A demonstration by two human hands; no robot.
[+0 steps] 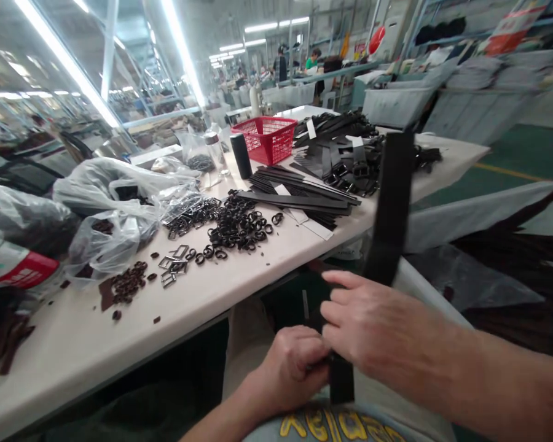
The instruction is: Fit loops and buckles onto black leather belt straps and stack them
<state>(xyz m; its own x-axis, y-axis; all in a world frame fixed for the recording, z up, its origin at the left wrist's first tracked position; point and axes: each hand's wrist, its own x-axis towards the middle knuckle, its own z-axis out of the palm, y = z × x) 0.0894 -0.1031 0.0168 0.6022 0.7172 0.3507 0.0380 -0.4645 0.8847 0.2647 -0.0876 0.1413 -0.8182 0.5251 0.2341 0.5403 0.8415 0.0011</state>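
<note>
A wide black strap (391, 196) rises steeply in front of the table and is slightly blurred. My right hand (373, 325) is closed around its lower part, with the index finger pointing left. Just left of it, my left hand (292, 362) is curled into a fist against the strap near my lap; what its fingers hold is hidden. A lower strap end hangs below both hands. On the table (203, 307) lie a pile of black loops (239, 224), metal buckles (172, 264) and small brown pieces (129, 282).
Stacked black straps (304, 199), a red basket (270, 138), a black cylinder (241, 157) and a clear bottle (215, 153) stand farther back. Clear plastic bags (110, 184) fill the left side. Grey bins (394, 104) are beyond the table; people work in the distance.
</note>
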